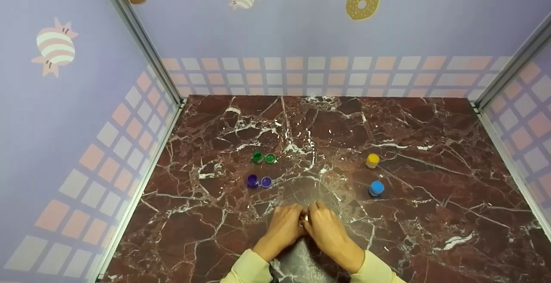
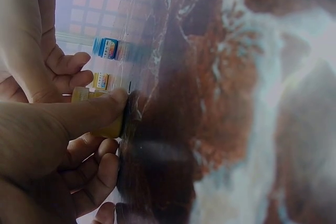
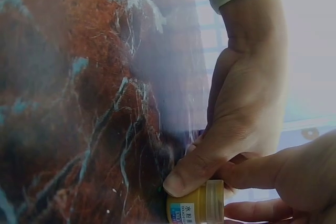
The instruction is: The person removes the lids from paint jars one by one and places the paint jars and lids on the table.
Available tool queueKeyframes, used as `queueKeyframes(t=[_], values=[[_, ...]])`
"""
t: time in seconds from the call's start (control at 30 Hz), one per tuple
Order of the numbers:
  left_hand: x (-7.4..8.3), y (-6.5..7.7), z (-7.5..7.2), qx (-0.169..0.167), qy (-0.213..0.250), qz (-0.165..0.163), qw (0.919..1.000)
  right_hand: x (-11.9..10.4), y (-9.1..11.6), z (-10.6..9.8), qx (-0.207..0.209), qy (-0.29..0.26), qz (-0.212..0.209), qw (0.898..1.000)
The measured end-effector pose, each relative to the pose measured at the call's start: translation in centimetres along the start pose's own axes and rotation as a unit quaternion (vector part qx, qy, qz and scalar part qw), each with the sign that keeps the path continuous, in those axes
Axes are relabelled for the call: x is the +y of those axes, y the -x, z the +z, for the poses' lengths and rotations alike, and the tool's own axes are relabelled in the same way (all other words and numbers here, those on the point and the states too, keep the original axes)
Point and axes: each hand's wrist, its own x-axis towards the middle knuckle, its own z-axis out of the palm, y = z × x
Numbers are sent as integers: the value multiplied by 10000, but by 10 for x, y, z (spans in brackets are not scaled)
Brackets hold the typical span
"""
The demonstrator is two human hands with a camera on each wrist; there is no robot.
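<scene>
Here, on dark marbled table [image 1: 193, 231], capped blue jar [image 1: 376, 189] and yellow jar [image 1: 372, 162] are seen right of centre; uncapped green pot [image 1: 258, 160] and purple pot [image 1: 252, 186], paint [image 1: 257, 155] inside, left of centre, lids [image 1: 270, 158] beside. At bottom centre, left hand [image 1: 285, 222] and right hand [image 1: 325, 227] are angled together, fingers curled. Between them, ochre jar [image 3: 195, 199] is gripped: body by left, clear lid [image 3: 214, 203] pinched by right.

Hard to see between left hand [image 1: 286, 222] and right hand [image 1: 329, 229]
Cannot trace the outline of the gripped yellow paint jar [image 3: 200, 200] in the head view; cropped by the right wrist view's lower edge. Cannot read tiny lettering on the blue paint jar [image 2: 108, 49].
</scene>
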Motion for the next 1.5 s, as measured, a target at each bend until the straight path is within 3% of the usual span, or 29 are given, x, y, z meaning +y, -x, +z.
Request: queueKeyframes(t=[0.4, 0.63, 1.17, 1.37, 1.5], values=[[0, -1, 0, -49, -33, -26, 10000, 5, 1, 0, 79, -97, -665, 9977], [-1, -1, 0, -99, -99, -11, 9999, 9, -1, -2, -88, -250, -1025, 9944], [-1, -1, 0, -277, 153, -202, 9993, 26, -4, -4, -409, -696, -2186, 9725], [-1, 0, -1, -114, 80, -29, 9999, 32, -3, -2, -383, -1027, -2221, 9688], [-2, 0, 0, -140, 127, -53, 9998, 34, -3, -4, -454, -1390, -2031, 9682]])
